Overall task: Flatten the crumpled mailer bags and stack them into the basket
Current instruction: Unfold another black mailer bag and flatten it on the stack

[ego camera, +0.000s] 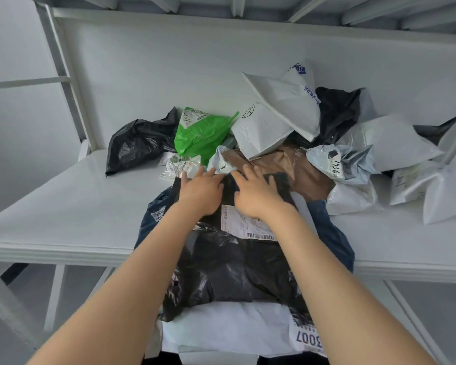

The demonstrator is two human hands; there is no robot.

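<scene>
A large black mailer bag [229, 264] with a white shipping label [245, 225] lies spread over the table's front edge, on top of a dark blue bag [337, 233] and a white bag [229, 327]. My left hand [200, 192] and my right hand [256, 193] rest flat on its far end, palms down, fingers spread. Behind them lies a heap of crumpled bags: a black one [137, 143], a green one [200, 135], white ones [282, 104], a brown one [298, 167] and grey ones [345, 162]. No basket is in view.
The white table [63, 206] has a white back wall and a shelf frame [61, 75] overhead. More white and grey bags [442, 196] sit at the right side. Bare tabletop shows at the left.
</scene>
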